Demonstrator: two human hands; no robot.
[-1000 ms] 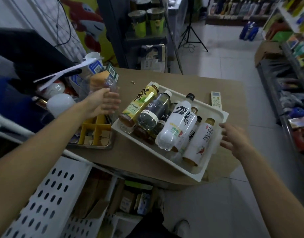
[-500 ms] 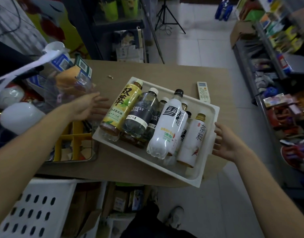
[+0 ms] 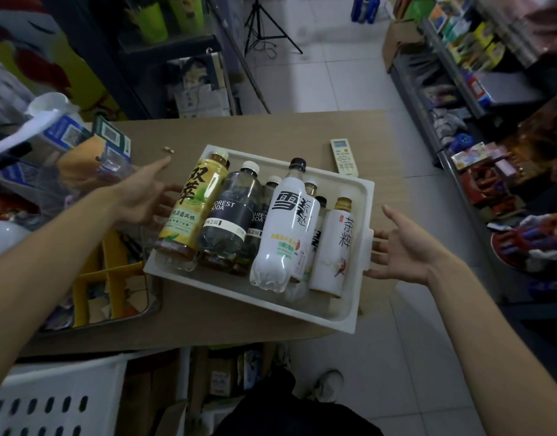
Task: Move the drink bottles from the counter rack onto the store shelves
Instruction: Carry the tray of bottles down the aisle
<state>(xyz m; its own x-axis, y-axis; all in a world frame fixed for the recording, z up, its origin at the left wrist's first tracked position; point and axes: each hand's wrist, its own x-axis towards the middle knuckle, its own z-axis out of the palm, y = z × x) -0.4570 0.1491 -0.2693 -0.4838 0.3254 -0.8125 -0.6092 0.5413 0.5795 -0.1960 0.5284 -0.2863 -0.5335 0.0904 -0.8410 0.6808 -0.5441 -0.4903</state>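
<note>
Two open-fingered hands: left hand, right hand, flank tray on brown counter; tiled floor, shelves.

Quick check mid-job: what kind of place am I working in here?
Most likely a small convenience store: stocked goods shelves line the tiled aisle on the right, a white tray of drink bottles sits on the wooden counter, and a QR code sign stands at its left end.

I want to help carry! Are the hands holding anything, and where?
Nothing yet. The left hand and right hand are open on either side of the white tray, the right one near its side handle.
</note>
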